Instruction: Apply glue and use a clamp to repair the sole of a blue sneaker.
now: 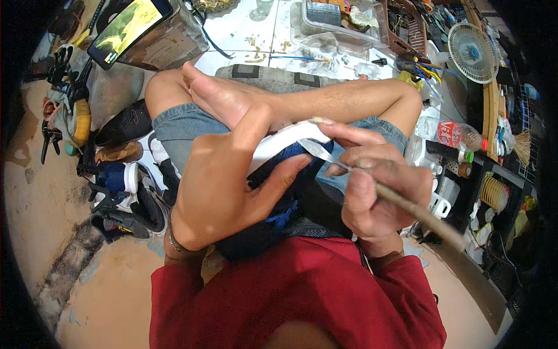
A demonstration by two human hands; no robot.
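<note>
1. Red shirt (302, 285) fabric lies just below the grip; I judge a loose fold could catch the shoe if it were pulled in close.
2. Left hand (224, 174) presses its thumb against the shoe's navy side. I cannot see the fingers' full hold behind it; if that hold is weak, the shoe could twist.
3. Right hand (395, 174) pinches the tool between thumb and fingers, its forefinger reaching the sole's edge. Sweat or a tired pinch could let the wooden handle (418, 215) roll, to the right of the grip.
4. Navy shoe (286, 153) sits between both hands, above the lap, its white sole (278, 142) on the far side. Between sole and thumb, the pointed metal blade (317, 150) rests at the seam. Too much force could gouge the sole, score the navy upper or, with a skid, cut that nearby thumb.
5. Bare foot (215, 96) lies beyond the grip, with nothing shielding it that I can see; a strong forward slip could reach it.
6. Smartphone (131, 29), far left of the grip, leans by a box (168, 49); a knock could topple it.
</note>
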